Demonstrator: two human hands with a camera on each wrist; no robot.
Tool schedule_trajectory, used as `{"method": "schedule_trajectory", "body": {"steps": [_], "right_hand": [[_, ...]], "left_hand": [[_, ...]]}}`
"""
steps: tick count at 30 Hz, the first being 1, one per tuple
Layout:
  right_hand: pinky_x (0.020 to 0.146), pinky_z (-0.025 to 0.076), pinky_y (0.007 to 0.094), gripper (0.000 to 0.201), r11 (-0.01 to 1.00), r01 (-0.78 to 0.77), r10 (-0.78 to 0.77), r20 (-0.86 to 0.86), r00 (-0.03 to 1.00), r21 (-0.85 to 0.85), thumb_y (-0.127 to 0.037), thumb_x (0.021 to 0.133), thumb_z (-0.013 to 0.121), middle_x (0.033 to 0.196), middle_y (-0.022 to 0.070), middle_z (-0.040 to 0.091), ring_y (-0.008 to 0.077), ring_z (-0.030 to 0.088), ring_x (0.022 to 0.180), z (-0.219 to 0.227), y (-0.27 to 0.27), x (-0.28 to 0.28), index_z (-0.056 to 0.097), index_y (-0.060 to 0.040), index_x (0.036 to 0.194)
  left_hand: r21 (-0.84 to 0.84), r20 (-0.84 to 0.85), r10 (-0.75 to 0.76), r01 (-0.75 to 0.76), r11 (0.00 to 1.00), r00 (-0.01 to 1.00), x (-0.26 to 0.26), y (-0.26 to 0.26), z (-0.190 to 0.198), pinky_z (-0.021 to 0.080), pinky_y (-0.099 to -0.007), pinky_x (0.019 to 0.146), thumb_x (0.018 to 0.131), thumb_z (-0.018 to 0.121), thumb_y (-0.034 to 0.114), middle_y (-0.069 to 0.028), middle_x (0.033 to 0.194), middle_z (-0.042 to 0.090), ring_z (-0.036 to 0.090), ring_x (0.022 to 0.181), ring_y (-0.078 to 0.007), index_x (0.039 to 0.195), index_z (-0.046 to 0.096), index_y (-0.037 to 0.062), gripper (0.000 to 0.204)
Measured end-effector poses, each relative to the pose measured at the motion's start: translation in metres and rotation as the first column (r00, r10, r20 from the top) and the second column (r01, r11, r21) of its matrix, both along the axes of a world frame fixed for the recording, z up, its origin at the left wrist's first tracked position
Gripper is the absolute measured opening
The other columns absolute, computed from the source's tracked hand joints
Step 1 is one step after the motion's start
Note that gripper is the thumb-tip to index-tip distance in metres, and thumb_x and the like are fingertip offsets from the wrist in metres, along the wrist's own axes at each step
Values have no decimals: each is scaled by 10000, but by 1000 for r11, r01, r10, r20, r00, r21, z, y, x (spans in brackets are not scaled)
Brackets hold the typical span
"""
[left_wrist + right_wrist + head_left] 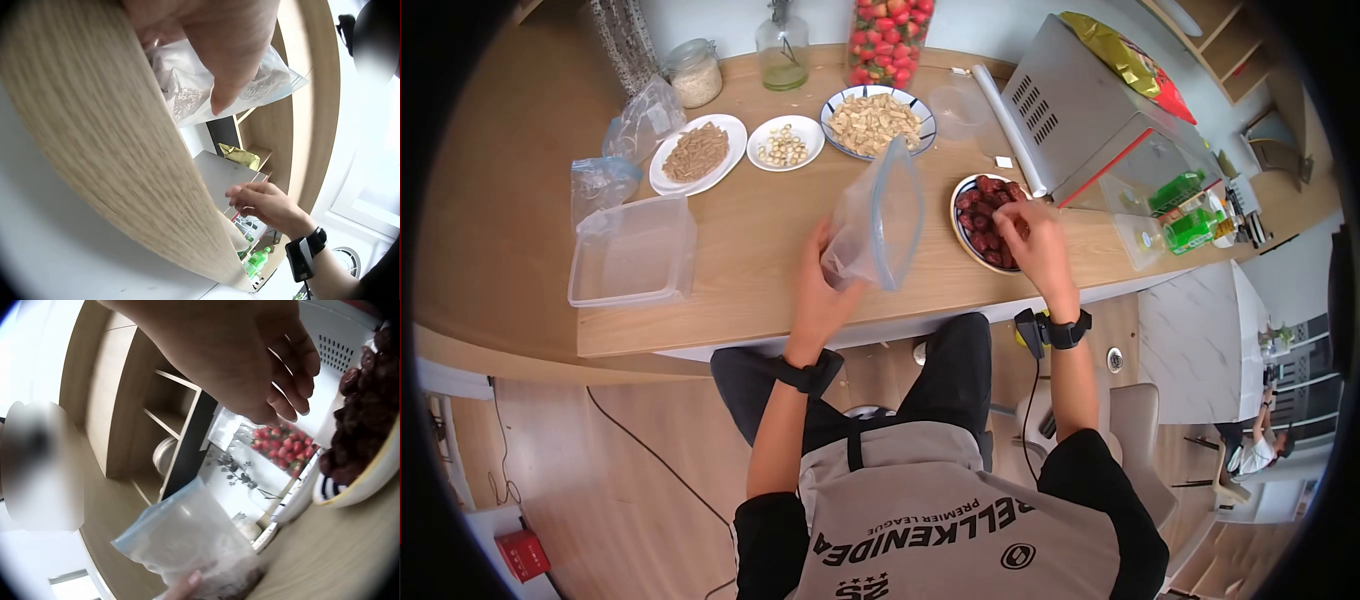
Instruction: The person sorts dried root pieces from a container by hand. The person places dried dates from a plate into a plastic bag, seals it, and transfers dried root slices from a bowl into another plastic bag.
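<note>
Lettered grey shirt cloth (960, 490) lies closest to my head camera, and beyond it the left grip (825, 285) clasps a zip-lock bag (865, 225) above the counter (750, 245), left of the bowl (956, 225) of red dates (982, 208). I judge the step to be picking dates for bagging: the right grip (1035, 248) is over them, fingers bent, and I cannot tell whether one is pinched, so next I'd want a sure pinch, then a carry leftward. Blue-edged mouth up and tipped rightward, the bag slants along its long axis from base to opening.
</note>
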State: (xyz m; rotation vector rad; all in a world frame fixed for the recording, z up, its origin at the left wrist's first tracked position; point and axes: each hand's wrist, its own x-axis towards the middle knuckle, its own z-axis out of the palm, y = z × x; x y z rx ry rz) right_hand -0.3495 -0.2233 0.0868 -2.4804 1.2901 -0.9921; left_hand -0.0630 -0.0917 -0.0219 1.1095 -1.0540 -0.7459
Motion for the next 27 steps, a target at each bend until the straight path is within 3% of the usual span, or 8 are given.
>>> {"method": "schedule_trajectory", "body": {"steps": [5, 12, 14, 17, 19, 21, 22, 27], "right_hand": [[804, 538, 422, 294, 1000, -4, 4, -195, 981, 1, -150, 864, 800, 954, 166, 656, 335, 653, 882, -18, -4, -14, 714, 13, 1092], [838, 528, 457, 251, 997, 63, -57, -159, 986, 37, -112, 859, 764, 966, 195, 663, 388, 649, 927, -21, -7, -12, 722, 27, 1064], [798, 530, 445, 197, 991, 19, -34, -105, 994, -136, -126, 913, 734, 903, 182, 655, 372, 653, 869, -30, -13, -15, 725, 13, 1053], [755, 529, 423, 160, 984, 46, -47, 1, 999, -174, -110, 949, 696, 884, 173, 661, 346, 655, 812, -31, -12, -10, 723, 12, 1050], [692, 506, 368, 152, 993, 92, -88, 62, 994, -79, -111, 974, 680, 888, 145, 664, 262, 634, 744, -9, 5, 10, 723, 10, 1056], [617, 493, 342, 158, 1000, 3, 4, 246, 969, -27, -100, 945, 705, 880, 140, 667, 240, 623, 677, 19, 23, 33, 726, 0, 1065], [616, 474, 303, 180, 988, -46, 80, 237, 968, -149, -92, 934, 716, 888, 115, 670, 186, 600, 674, 33, 28, 44, 727, -3, 1090], [631, 463, 291, 207, 955, -254, 287, 265, 920, -152, -86, 933, 723, 908, 95, 664, 171, 589, 711, 74, 55, 94, 712, 0, 1121]], "left_hand": [[10, 68, 33, -34, 999, 997, 3, 1, -3, 458, -424, 1106, 776, 796, 45, -243, 1441, 530, 548, 1335, -328, 1553, 340, -20, 903], [5, 69, 34, -35, 999, 997, 2, -1, -5, 470, -427, 1085, 774, 833, 84, -243, 1408, 556, 565, 1315, -341, 1550, 352, -14, 918], [6, 82, 44, -45, 999, 996, 2, -1, -4, 473, -426, 1081, 773, 833, 84, -242, 1408, 561, 572, 1309, -340, 1548, 355, -15, 916], [35, 91, 55, -59, 998, 994, 2, 2, -2, 478, -424, 1076, 766, 834, 83, -242, 1408, 570, 582, 1301, -338, 1546, 361, -16, 917], [57, 97, 56, -62, 996, 994, 3, 1, 1, 480, -423, 1076, 761, 835, 82, -243, 1408, 573, 585, 1301, -338, 1545, 363, -17, 920], [41, 93, 54, -58, 997, 994, 2, 1, 1, 484, -422, 1072, 756, 832, 82, -250, 1406, 579, 592, 1297, -340, 1542, 363, -24, 922], [42, 109, 52, -57, 998, 993, 3, 0, -1, 484, -422, 1072, 756, 832, 82, -250, 1406, 579, 592, 1297, -340, 1542, 363, -24, 922], [-36, 122, 64, -60, 998, 990, 5, -2, -5, 468, -410, 1091, 777, 812, 83, -232, 1424, 558, 577, 1309, -312, 1544, 350, -45, 905]]}}
